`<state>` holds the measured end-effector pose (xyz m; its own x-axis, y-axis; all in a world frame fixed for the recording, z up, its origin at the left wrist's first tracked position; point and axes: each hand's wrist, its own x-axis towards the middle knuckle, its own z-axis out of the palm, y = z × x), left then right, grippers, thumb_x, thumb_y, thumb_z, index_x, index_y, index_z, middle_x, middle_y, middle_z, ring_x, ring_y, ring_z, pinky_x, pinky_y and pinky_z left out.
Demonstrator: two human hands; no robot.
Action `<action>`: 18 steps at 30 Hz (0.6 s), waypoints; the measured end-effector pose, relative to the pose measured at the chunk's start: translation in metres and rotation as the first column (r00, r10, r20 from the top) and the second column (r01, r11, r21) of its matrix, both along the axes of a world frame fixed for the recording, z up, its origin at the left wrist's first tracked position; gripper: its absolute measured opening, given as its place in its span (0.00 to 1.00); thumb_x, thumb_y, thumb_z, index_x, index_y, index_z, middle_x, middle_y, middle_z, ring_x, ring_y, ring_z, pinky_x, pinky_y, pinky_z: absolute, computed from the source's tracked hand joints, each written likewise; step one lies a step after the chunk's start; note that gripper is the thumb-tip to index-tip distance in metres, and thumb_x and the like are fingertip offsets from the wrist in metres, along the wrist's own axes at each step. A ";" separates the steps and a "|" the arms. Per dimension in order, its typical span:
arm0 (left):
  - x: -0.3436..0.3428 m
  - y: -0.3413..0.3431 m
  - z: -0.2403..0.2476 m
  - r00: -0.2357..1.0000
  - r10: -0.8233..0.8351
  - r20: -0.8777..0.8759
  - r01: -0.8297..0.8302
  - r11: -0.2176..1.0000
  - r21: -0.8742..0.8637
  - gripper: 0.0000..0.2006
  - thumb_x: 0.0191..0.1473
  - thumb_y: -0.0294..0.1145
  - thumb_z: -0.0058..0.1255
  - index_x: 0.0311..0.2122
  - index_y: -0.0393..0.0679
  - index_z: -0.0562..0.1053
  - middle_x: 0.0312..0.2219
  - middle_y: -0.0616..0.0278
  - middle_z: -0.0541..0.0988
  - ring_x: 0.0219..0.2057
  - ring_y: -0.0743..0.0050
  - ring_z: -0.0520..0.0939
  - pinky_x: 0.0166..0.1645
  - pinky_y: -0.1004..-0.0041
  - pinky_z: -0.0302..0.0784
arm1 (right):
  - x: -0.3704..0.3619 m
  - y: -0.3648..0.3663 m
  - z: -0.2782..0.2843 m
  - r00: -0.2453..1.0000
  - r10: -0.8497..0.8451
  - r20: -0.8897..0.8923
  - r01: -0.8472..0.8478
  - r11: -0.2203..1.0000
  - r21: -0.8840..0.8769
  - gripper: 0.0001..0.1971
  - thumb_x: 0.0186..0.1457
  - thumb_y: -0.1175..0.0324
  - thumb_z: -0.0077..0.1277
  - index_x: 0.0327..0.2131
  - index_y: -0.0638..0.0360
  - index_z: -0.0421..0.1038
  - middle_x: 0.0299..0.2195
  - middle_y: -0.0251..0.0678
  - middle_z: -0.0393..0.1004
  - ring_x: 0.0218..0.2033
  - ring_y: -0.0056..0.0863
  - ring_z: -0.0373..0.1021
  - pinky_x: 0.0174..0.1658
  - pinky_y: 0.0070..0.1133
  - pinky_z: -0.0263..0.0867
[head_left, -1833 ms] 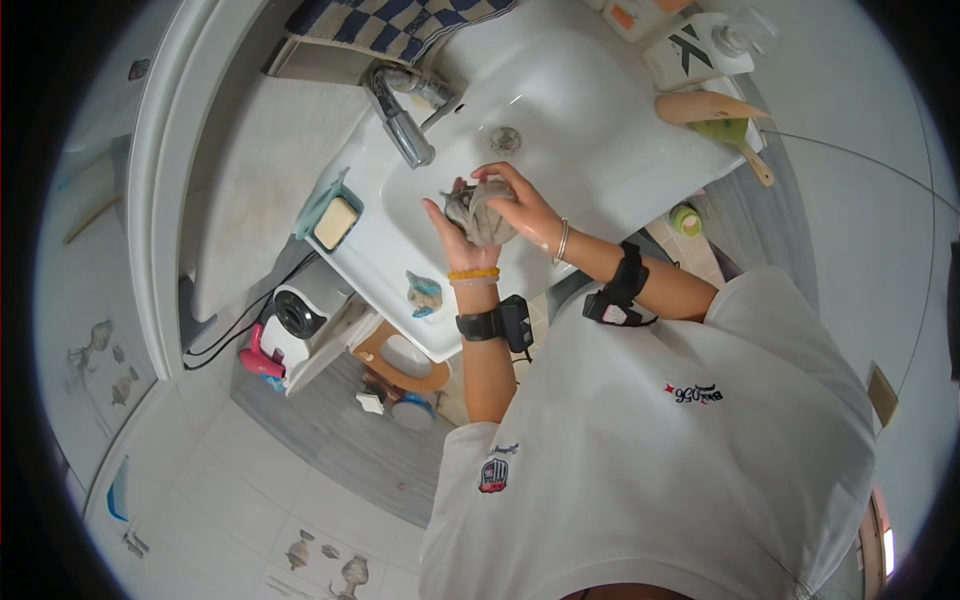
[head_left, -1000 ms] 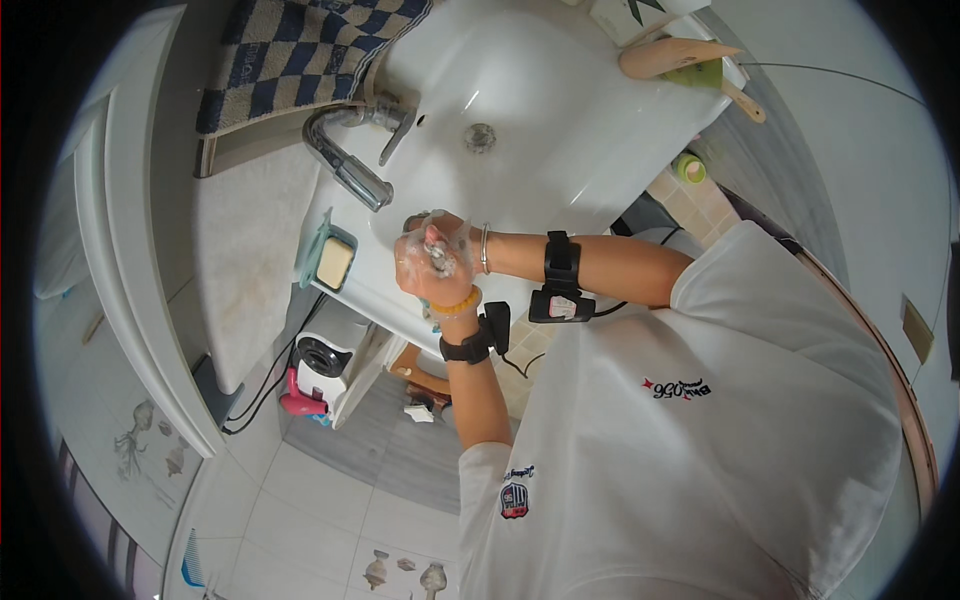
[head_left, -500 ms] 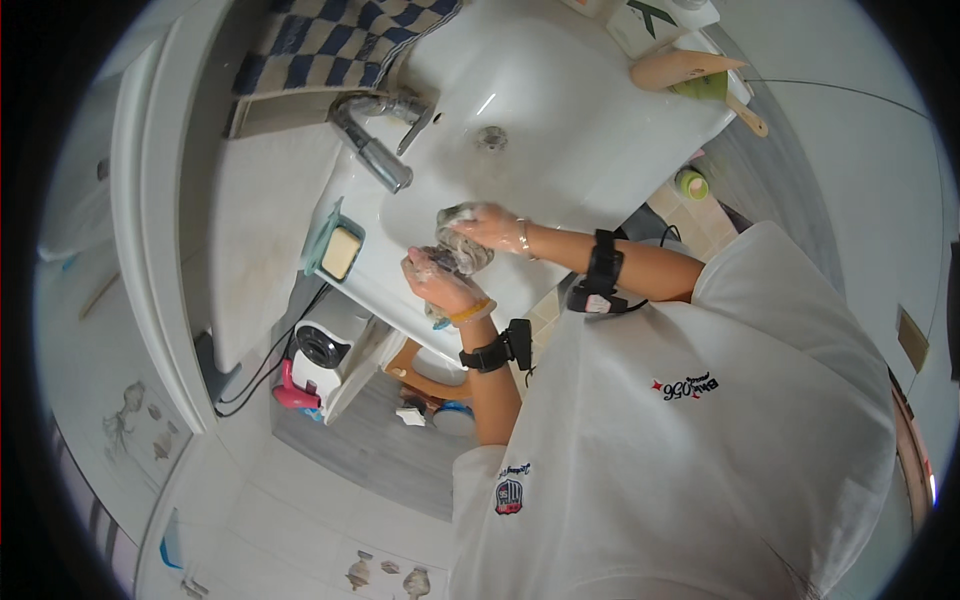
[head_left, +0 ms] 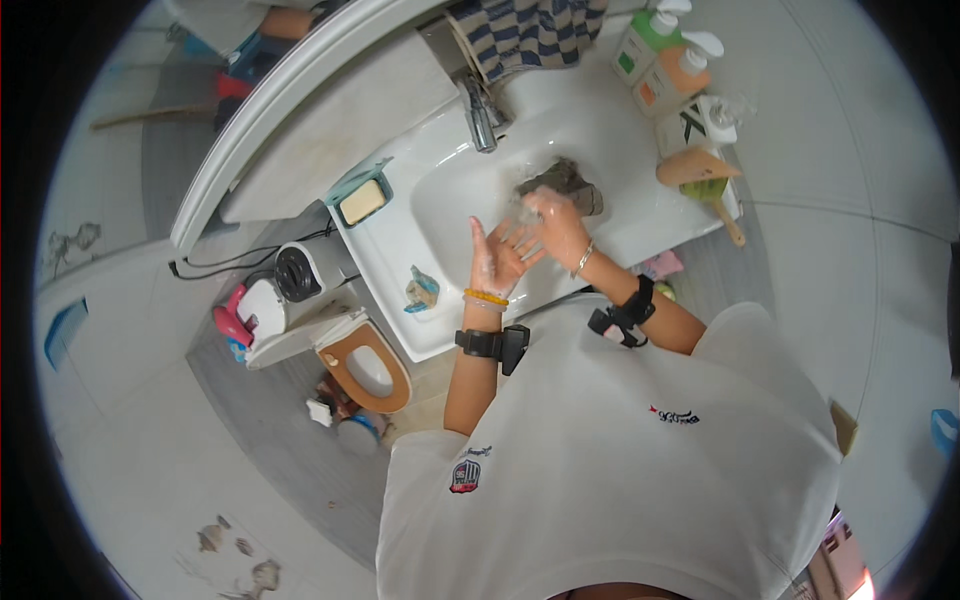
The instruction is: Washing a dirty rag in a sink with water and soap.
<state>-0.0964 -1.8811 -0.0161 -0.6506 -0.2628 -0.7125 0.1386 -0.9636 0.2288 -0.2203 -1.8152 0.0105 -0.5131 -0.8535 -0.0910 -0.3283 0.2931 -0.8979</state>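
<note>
My left hand was spread, my right hand curled, grip unclear, one cloth lay in one sink, one soap in one dish.

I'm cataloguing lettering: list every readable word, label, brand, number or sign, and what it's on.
Locations only, no wording copied.
White shirt: dark lettering and shield badge, not clearly legible.
White bottle: one large dark character.
Orange bottle: print too small to read.
Green bottle: likewise unreadable.
</note>
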 end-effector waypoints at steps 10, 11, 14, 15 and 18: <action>-0.019 -0.006 0.033 0.858 0.080 -0.508 -0.187 0.969 -0.163 0.27 0.38 0.21 0.36 0.49 0.31 0.55 0.44 0.46 0.63 0.44 0.52 0.68 0.47 0.66 0.67 | -0.077 0.023 -0.017 0.871 0.075 0.486 -0.113 0.992 0.049 0.22 0.50 0.55 0.38 0.46 0.55 0.59 0.46 0.35 0.61 0.42 0.26 0.61 0.40 0.23 0.60; -0.017 -0.006 0.038 0.838 0.121 -0.533 -0.199 0.976 -0.091 0.27 0.38 0.21 0.36 0.49 0.31 0.55 0.45 0.45 0.63 0.44 0.51 0.68 0.46 0.66 0.67 | -0.076 0.019 -0.027 0.916 -0.113 0.384 0.100 0.994 0.054 0.25 0.51 0.49 0.35 0.48 0.53 0.57 0.48 0.35 0.59 0.45 0.28 0.59 0.41 0.25 0.59; -0.020 -0.003 0.043 0.799 0.171 -0.577 -0.190 0.981 0.029 0.26 0.39 0.23 0.37 0.49 0.32 0.55 0.44 0.45 0.64 0.44 0.50 0.69 0.45 0.66 0.67 | -0.063 0.012 -0.073 0.499 -0.211 0.840 0.143 0.977 0.161 0.30 0.50 0.41 0.31 0.50 0.50 0.53 0.48 0.34 0.58 0.45 0.29 0.58 0.39 0.24 0.59; -0.021 -0.003 0.045 0.792 0.176 -0.584 -0.167 0.983 0.070 0.26 0.40 0.24 0.37 0.50 0.33 0.54 0.44 0.45 0.64 0.43 0.49 0.69 0.45 0.66 0.68 | -0.059 0.010 -0.083 0.511 -0.204 0.835 0.125 0.979 0.163 0.30 0.50 0.41 0.31 0.50 0.50 0.53 0.48 0.34 0.58 0.45 0.29 0.58 0.39 0.24 0.59; -0.019 0.001 0.055 0.840 0.182 -0.512 -0.179 0.982 0.054 0.23 0.43 0.27 0.39 0.48 0.34 0.57 0.40 0.46 0.68 0.39 0.53 0.72 0.41 0.65 0.69 | -0.051 0.006 -0.091 -0.097 0.225 0.970 0.061 0.974 -0.219 0.28 0.49 0.41 0.32 0.48 0.48 0.55 0.42 0.32 0.64 0.42 0.29 0.61 0.39 0.24 0.60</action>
